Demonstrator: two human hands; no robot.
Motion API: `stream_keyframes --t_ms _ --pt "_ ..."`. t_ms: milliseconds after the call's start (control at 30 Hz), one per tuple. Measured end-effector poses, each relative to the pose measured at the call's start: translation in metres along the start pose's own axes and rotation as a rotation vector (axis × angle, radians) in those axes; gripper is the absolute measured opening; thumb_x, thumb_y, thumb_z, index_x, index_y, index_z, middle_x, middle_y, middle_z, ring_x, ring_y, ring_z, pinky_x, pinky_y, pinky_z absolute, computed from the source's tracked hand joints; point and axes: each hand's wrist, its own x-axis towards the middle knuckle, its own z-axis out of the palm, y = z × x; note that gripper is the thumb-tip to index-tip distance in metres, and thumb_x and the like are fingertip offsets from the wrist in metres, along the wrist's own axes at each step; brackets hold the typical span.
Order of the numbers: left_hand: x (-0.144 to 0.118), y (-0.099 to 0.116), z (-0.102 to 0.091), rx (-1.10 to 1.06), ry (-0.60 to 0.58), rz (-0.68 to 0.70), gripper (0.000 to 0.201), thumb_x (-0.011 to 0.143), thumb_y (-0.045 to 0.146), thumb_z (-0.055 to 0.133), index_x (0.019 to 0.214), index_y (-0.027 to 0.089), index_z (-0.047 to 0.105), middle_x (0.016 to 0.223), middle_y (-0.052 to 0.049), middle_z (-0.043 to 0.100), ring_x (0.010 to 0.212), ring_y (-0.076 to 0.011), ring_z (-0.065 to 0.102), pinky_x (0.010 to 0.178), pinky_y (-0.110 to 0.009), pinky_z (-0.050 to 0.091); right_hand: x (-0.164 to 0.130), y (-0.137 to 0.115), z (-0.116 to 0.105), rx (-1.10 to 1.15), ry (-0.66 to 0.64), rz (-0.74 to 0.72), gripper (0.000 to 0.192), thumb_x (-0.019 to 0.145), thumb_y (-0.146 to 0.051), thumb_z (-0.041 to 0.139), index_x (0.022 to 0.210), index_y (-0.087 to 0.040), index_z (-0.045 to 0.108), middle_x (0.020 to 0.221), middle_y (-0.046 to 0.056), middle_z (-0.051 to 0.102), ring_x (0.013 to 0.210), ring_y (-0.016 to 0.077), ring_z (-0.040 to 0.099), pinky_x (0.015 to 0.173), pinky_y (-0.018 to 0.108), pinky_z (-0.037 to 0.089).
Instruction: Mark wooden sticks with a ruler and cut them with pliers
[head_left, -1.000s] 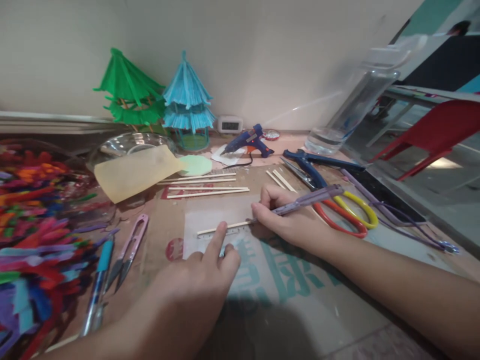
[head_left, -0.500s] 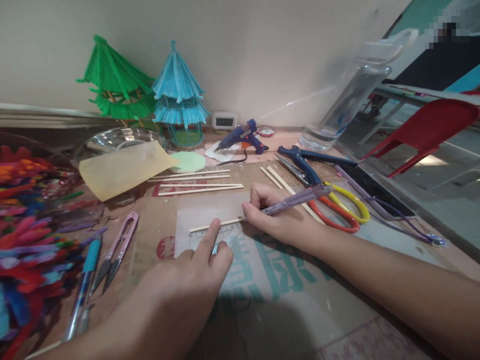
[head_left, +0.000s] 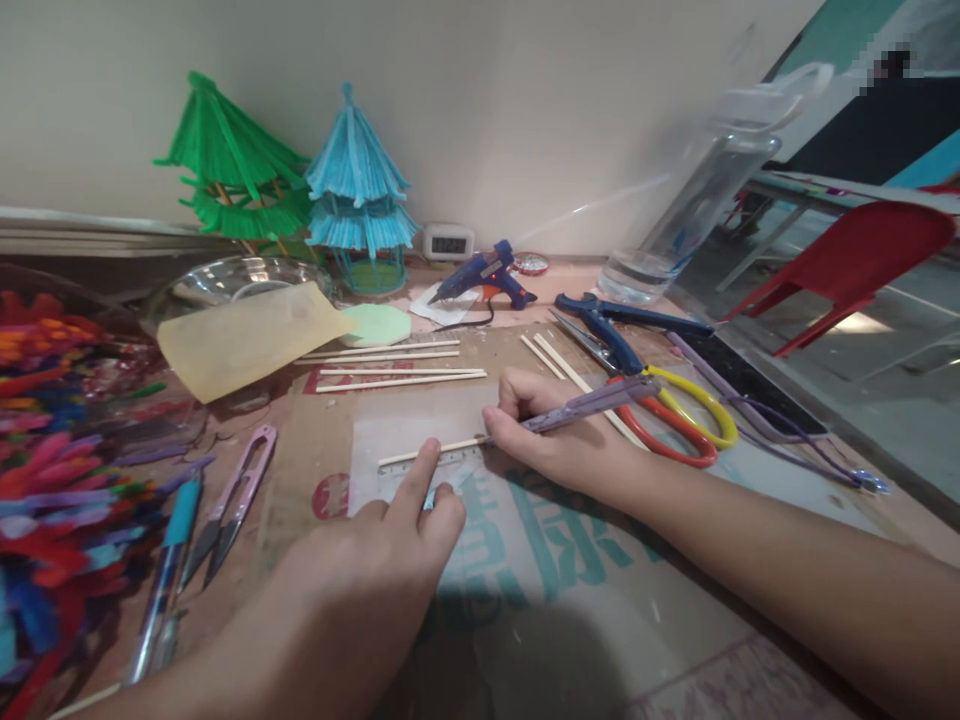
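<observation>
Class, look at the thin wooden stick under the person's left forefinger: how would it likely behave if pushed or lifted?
The thin pale wooden stick looks slim and probably very light, so a nudge would likely slide it. That may be why the left hand pins it beside the clear plastic ruler. It lies straight, so probably stiff, yet thin enough to snap.

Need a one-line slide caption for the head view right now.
Left hand pins a thin wooden stick against a clear ruler while the right hand marks it with a purple pen.
</observation>
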Motion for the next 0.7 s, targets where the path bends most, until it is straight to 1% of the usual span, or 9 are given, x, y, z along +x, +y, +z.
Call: stream_keyframes --t_ms 133,233,333,500,700 --pt "0.0023 0.0009 -0.0024 -0.021 -0.024 -0.010 0.061 0.078 -0.005 0.035 0.124 0.024 0.063 0.148 -0.015 0.037 0.068 -0.0263 0.074 0.050 -0.034 0.060 -0.0003 0.0003 0.0001 0.003 0.006 0.005 0.025 0.082 -0.032 0.048 0.062 -0.023 0.035 0.053 -0.006 0.041 0.049 0.0099 0.038 0.048 0.024 0.029" --pt "0.0033 0.0003 -0.0038 -0.010 -0.045 0.001 0.063 0.076 -0.006 0.035 0.126 0.023 0.061 0.150 -0.016 0.033 0.070 -0.0263 0.074 0.052 -0.034 0.061 -0.0008 0.0007 -0.0002 0.005 0.010 0.004 0.026 0.082 -0.032 0.048 0.062 -0.023 0.036 0.053 -0.006 0.042 0.049 0.0100 0.038 0.048 0.024 0.029" --pt "0.0031 -0.0010 -0.0035 0.027 -0.054 0.018 0.063 0.076 -0.007 0.034 0.126 0.022 0.060 0.149 -0.018 0.034 0.071 -0.0269 0.074 0.052 -0.034 0.061 -0.0011 0.0008 -0.0007 0.011 0.008 0.007 0.026 0.083 -0.032 0.048 0.062 -0.023 0.036 0.053 -0.006 0.042 0.049 0.0100 0.038 0.048 0.024 0.029" --pt "0.0013 -0.0012 -0.0002 0.072 -0.038 0.021 0.061 0.076 -0.006 0.037 0.126 0.021 0.060 0.149 -0.020 0.034 0.062 -0.0240 0.073 0.051 -0.034 0.061 -0.0006 -0.0003 -0.0011 0.022 -0.001 0.000 0.026 0.082 -0.031 0.049 0.062 -0.023 0.035 0.053 -0.006 0.041 0.048 0.0096 0.037 0.047 0.023 0.028" --pt "0.0012 0.0002 -0.0002 0.077 -0.032 0.004 0.062 0.076 -0.006 0.039 0.125 0.025 0.061 0.148 -0.016 0.039 0.063 -0.0239 0.073 0.054 -0.034 0.062 -0.0013 -0.0002 -0.0003 0.020 0.009 0.013 0.026 0.082 -0.031 0.049 0.062 -0.023 0.036 0.053 -0.006 0.041 0.048 0.0096 0.036 0.047 0.023 0.028"
